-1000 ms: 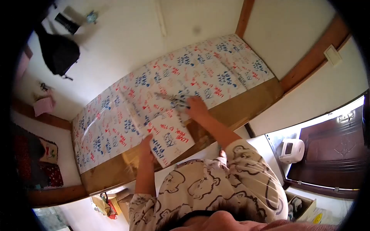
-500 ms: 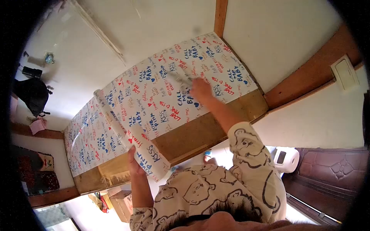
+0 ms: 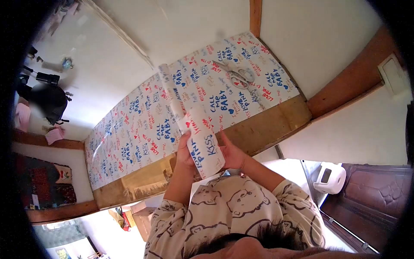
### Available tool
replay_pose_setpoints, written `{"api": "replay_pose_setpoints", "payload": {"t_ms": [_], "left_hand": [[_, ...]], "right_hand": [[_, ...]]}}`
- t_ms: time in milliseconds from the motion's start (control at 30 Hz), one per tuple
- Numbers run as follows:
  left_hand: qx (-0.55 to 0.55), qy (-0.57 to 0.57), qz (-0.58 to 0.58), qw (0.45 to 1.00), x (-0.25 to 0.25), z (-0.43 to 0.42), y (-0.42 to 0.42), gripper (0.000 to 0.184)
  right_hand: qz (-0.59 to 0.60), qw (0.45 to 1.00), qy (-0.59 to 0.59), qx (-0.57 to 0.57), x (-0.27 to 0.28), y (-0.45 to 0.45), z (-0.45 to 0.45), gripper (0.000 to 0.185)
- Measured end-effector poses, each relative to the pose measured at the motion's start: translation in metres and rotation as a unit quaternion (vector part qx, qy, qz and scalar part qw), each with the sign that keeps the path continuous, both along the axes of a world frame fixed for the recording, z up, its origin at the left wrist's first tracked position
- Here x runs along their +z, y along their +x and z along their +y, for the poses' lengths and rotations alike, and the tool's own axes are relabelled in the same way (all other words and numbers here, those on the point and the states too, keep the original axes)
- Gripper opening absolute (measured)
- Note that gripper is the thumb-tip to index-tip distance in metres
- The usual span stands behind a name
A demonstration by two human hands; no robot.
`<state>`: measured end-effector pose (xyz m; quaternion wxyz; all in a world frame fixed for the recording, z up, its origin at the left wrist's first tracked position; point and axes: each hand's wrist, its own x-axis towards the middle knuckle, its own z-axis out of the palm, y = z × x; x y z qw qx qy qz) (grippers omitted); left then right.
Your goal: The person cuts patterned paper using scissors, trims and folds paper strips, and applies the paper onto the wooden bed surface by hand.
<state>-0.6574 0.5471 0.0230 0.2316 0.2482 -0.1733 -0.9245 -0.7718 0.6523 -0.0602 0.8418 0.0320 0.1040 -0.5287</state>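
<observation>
A roll of white printed paper with red and blue lettering lies across the shelf, its near end overhanging the front edge. My left hand grips the near end from the left, thumb on top. On the opposite side, my right hand holds the same end, its fingertips partly hidden by the roll. A sheet of matching paper covers most of the surface on both sides of the roll. Grey-handled scissors rest on the sheet toward the far right, apart from both hands.
A bare brown wood strip runs along the shelf's front edge. White wall panels with a wooden post stand behind. Black items hang at the left. A white appliance and a dark carved door are at lower right.
My right hand has put the scissors down on the sheet and come back to the roll's near end. The roll appears farther right in view, with my left hand still on it.
</observation>
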Motion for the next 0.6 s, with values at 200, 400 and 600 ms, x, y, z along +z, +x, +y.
{"api": "replay_pose_setpoints", "payload": {"t_ms": [200,400,600], "left_hand": [[-0.044,-0.031,-0.1,0.994,-0.031,-0.016,0.009,0.04],[0.04,-0.37,-0.348,0.86,-0.057,-0.019,-0.008,0.032],[0.056,-0.521,-0.477,0.706,-0.069,0.004,-0.018,0.067]], "right_hand": [[0.065,0.962,0.02,-0.266,0.032,-0.029,0.02,0.045],[0.649,0.681,0.2,-0.275,0.038,-0.052,0.045,0.026],[0.826,0.487,0.154,-0.239,0.006,-0.059,0.053,0.028]]}}
